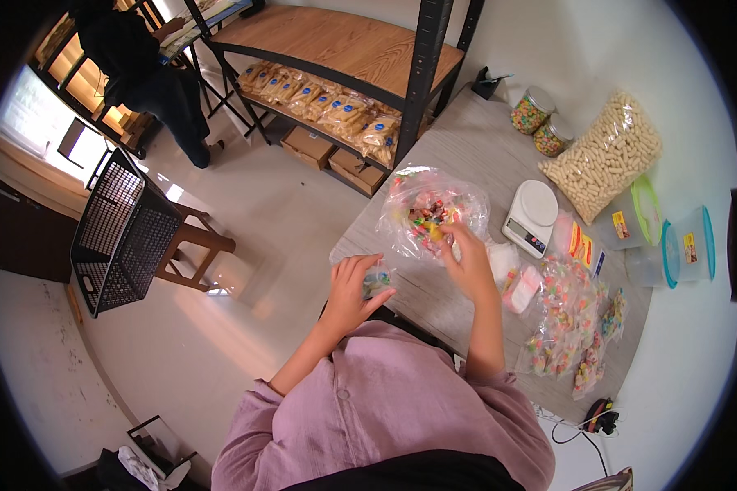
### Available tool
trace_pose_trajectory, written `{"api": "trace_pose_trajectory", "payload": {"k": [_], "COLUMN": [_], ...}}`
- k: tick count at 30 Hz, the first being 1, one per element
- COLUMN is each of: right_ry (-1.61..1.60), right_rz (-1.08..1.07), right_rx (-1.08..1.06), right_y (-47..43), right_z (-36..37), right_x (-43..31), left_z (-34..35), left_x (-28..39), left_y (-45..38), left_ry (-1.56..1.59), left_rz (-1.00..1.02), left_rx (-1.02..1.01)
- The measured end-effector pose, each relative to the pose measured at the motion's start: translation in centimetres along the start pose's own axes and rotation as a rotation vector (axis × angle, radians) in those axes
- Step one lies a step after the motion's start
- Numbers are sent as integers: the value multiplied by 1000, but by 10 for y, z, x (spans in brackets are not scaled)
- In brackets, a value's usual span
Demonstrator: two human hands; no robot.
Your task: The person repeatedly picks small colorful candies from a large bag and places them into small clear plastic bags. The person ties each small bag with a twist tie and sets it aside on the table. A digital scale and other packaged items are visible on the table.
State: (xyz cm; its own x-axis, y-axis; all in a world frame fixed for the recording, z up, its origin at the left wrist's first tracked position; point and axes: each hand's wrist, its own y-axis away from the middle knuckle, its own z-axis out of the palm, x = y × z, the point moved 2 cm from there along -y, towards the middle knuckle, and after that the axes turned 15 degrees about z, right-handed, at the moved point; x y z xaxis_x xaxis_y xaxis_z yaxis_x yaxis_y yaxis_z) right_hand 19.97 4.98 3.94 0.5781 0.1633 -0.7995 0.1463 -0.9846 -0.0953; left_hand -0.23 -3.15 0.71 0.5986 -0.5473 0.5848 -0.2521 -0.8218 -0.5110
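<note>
My left hand [357, 288] holds a small clear plastic bag [378, 279] with a few wrapped candies inside, at the table's near left edge. Fingertips of my right hand [468, 261] pinch a yellow wrapped candy [433, 231] at the mouth of a large open plastic bag [470, 196]. Colourful wrapped candies [427, 215] fill that large bag. Right of it stands a white digital kitchen scale [531, 218]. Packs of small clear plastic bags [522, 288] lie close to my right wrist. Several small bags filled with candies [565, 325] are piled farther right on the table.
Against the wall are a big bag of puffed snacks [611, 153], candy jars [532, 109] and lidded plastic containers [691, 245]. A metal-framed shelf [344, 46] holds bagged snacks. A black basket [126, 239] rests on a brown stool [199, 248]. Another person [141, 73] stands far left.
</note>
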Motion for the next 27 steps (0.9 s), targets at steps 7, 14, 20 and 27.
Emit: {"api": "trace_pose_trajectory", "payload": {"k": [7, 14, 20, 27], "right_ry": [-2, -111, -404, -819], "right_rz": [-131, -106, 71, 365], "right_rx": [-258, -247, -224, -495], "right_y": [24, 27, 30, 33], "right_z": [14, 30, 49, 58], "right_x": [-27, -32, -14, -1], "left_z": [0, 3, 5, 9], "left_x": [4, 7, 7, 5], "left_y": [-3, -3, -1, 2], "left_ry": [-43, -71, -53, -13], "left_rz": [63, 116, 129, 96], "left_rx": [-20, -41, -42, 25]}}
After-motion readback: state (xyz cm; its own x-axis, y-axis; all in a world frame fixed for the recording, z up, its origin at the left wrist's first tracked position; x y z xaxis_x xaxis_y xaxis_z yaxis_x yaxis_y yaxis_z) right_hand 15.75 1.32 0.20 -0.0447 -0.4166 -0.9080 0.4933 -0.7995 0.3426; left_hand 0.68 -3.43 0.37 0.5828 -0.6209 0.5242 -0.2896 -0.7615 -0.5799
